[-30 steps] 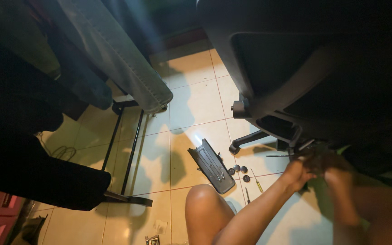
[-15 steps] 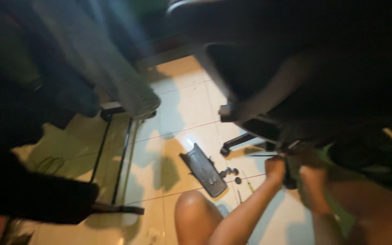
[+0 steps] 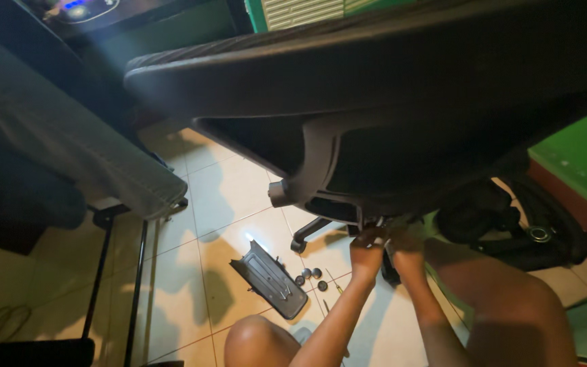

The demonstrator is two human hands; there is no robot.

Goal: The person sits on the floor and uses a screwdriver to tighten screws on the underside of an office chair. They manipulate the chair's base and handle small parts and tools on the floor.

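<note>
A large black office chair [image 3: 402,102] fills the upper part of the head view, seen from behind and below the seat. My left hand [image 3: 367,248] and my right hand [image 3: 405,246] are side by side, reaching up into the dark mechanism under the seat [image 3: 382,221]. Their fingers curl there, and shadow hides what they touch. On the tiled floor [image 3: 225,197] left of my hands lies a flat black plastic cover plate [image 3: 270,278]. Beside it sit a few small round dark parts [image 3: 310,275] and a thin screwdriver [image 3: 333,282].
A grey padded piece [image 3: 69,156] rests on a black metal frame [image 3: 113,272] at the left. A chair caster leg [image 3: 307,238] stands near the plate. A black bag with straps [image 3: 511,224] lies right, by a green wall [image 3: 579,163]. My bare knees [image 3: 259,343] are at the bottom.
The view has tilted up, so the chair fills more of the frame. My hands stay at the same spot under the seat. The plate and small parts have not moved.
</note>
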